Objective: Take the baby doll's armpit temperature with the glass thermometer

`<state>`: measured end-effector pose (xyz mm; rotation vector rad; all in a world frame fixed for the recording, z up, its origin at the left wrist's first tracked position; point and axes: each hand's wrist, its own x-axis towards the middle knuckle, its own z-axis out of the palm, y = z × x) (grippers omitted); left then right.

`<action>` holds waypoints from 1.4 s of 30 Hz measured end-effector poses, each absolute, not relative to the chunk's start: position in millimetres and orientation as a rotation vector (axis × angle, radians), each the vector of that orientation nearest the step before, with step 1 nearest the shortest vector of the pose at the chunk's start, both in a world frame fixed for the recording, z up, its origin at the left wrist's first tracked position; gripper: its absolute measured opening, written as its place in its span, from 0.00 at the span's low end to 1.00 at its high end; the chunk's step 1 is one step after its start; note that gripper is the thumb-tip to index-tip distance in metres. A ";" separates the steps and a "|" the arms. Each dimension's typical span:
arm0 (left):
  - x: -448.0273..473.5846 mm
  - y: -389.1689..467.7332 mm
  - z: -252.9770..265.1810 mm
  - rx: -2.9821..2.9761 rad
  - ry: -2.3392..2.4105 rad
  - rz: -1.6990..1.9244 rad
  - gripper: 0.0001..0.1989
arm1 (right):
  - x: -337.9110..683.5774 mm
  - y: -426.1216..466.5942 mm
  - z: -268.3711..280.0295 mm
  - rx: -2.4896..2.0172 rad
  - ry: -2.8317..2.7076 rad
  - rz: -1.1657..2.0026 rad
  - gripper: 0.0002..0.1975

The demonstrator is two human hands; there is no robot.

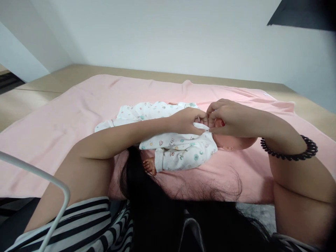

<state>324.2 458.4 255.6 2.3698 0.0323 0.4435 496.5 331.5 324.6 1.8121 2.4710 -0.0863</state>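
A baby doll [228, 141] lies on its back, its head to the right and partly hidden by my right hand. It wears a white baby top [181, 143] with small printed pictures. At the neck, my left hand [190, 120] pinches the collar from the left, thumb along the edge. My right hand [227, 117] grips the same collar from the right, its fingertips meeting those of the left. What looks like a small snap sits between the thumbs. One doll hand [149, 166] pokes out of the near sleeve.
Under the doll a pink blanket [78, 115] is spread over a wooden table [86, 71]. A white wall [170, 38] stands behind. Long dark hair [147, 196] hangs in front of the near edge. A pale curved bar [52, 178] crosses the lower left.
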 end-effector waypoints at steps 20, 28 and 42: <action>325.4 459.0 248.6 2.480 -0.081 0.570 0.07 | 494.7 328.6 323.9 1.839 2.508 0.006 0.16; 325.7 455.3 251.0 2.525 0.006 0.539 0.06 | 500.0 334.8 322.4 1.866 2.420 -0.024 0.12; 325.5 453.9 253.0 2.520 0.149 0.511 0.06 | 494.2 340.6 318.9 1.864 2.420 0.013 0.13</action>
